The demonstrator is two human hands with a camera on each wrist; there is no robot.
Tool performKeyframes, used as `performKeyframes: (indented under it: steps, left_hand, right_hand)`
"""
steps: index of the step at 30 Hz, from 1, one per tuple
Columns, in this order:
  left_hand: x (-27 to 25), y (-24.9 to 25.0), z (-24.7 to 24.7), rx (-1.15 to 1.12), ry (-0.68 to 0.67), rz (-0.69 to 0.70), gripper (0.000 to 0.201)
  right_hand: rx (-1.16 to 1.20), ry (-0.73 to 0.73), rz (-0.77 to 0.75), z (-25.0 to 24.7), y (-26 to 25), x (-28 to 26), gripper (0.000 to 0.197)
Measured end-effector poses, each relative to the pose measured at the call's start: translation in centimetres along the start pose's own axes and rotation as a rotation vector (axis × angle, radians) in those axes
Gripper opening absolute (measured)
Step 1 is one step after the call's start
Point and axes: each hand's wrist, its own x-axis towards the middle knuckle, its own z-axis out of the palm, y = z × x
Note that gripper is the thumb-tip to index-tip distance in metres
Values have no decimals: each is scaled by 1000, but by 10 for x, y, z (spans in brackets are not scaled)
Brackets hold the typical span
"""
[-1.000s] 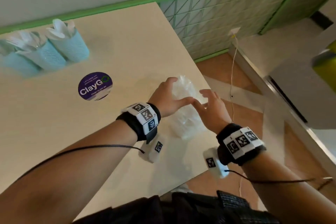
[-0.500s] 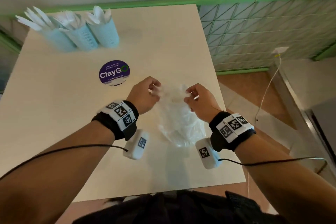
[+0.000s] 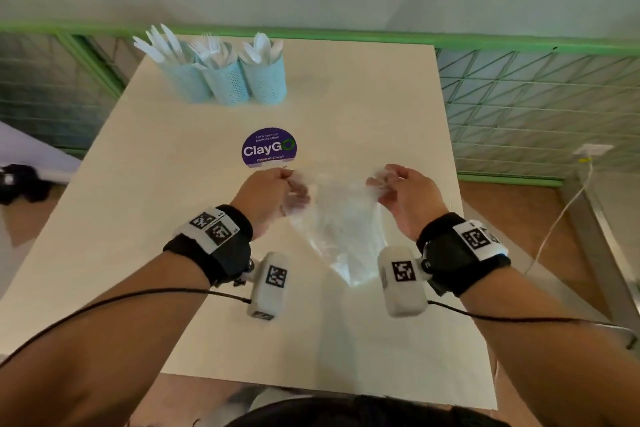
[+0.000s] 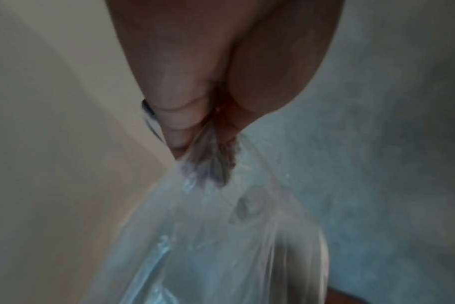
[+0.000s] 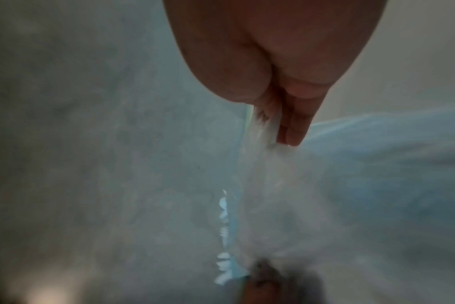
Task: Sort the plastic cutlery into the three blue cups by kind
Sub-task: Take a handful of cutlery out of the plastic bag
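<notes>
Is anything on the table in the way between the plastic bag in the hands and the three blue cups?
Only a flat purple ClayGo sticker lies on the table between the clear plastic bag, held by the left hand and right hand, and the three blue cups. Nothing visible blocks the way.

Three cups stand side by side at the far left of the table [image 3: 363, 107]: the left cup [image 3: 188, 83] holds knives, the middle cup [image 3: 227, 87] forks, the right cup [image 3: 266, 83] spoons. A sticker [image 3: 269, 148] lies nearer, on the tabletop. Nearer still, the left hand [image 3: 268, 196] and the right hand [image 3: 407, 198] hold a plastic bag [image 3: 343, 229] between them above the table.
</notes>
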Motion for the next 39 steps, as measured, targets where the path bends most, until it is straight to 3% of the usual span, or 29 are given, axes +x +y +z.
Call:
performKeyframes:
  steps: [1, 3, 7, 10, 13, 17, 21, 25, 28, 30, 31, 33, 35, 37, 39]
  left_hand:
    - [-1, 3, 0, -60, -29, -25, 26]
    - [-1, 9, -2, -69, -34, -32, 28]
    - [3, 18, -17, 50, -166, -72, 26]
    - [6, 16, -31, 403, -252, 27, 42]
    - [9, 3, -39, 598, -37, 139, 46]
    - [14, -11, -51, 549, 47, 64, 45]
    - [17, -12, -60, 424, 164, -112, 42]
    - [21, -10, -72, 462, 159, -198, 35]
    - [27, 1, -78, 453, 246, -12, 36]
    - [26, 10, -74, 466, 324, 240, 46]
    - [24, 13, -69, 538, 307, 392, 46]
    - [15, 17, -49, 770, 129, 640, 48]
    - [14, 14, -29, 1097, -40, 672, 58]
    - [29, 8, -24, 1449, -108, 510, 66]
    - [46, 6, -36, 1609, -124, 286, 65]
  right_hand:
    - [119, 2, 61, 5, -4, 1, 24]
    - [133, 19, 109, 12, -10, 4, 33]
    - [-228, -21, 81, 28, -14, 4, 21]
    - [-502, -113, 2, 35, -16, 14, 30]
    - [-856, -218, -67, 38, -14, 24, 34]
    - [-1231, -289, -202, 28, 0, 30, 45]
    - [-1371, -308, -242, 14, 4, 21, 63]
    - [-1431, -286, -320, 5, -3, 13, 77]
    - [-1442, -215, -590, 11, -14, -7, 76]
    - [-1378, -193, -782, 22, -15, -28, 53]
    - [-1363, -189, -799, 28, -12, -39, 38]
    - [-1415, -166, -705, 37, -3, -57, 25]
    - [-1559, -114, -595, 38, 11, -67, 36]
    - [-1725, -90, -478, 25, 22, -69, 58]
    - [-1863, -114, -352, 3, 30, -67, 74]
